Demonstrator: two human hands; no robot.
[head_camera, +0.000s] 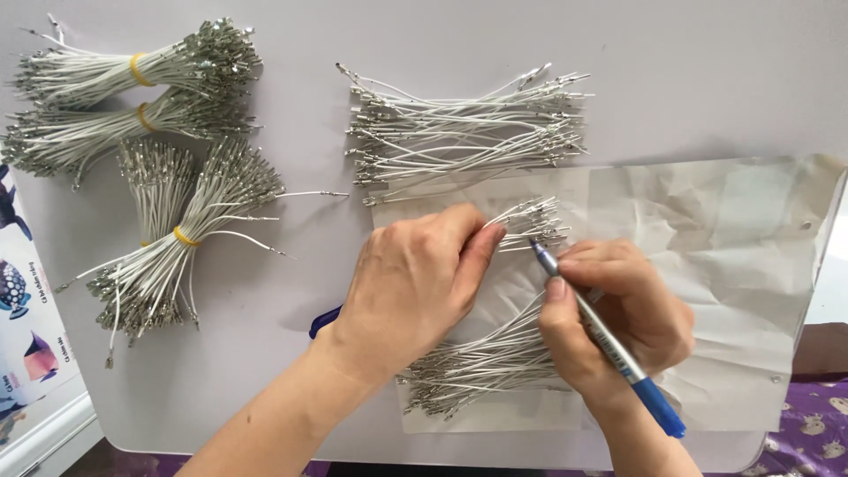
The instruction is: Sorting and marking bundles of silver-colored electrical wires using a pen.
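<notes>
Nearest, the right hand (618, 322) pinches a blue pen (609, 340) with its tip at a fan of white wires (495, 353) on crumpled paper (707, 265), while the left hand (415, 283) presses them flat, fingers pinched on the terminal ends, apparently to steady them.

Banded bundles (150, 159) sit far left on the surface (291, 371); loose wires (464, 132) lie behind the paper (724, 265). On the paper, a wire bunch (495, 353) lies between both hands, pen (609, 344) right of it.

Banded wire bundles (132, 75), purple cloth (808, 433)
</notes>
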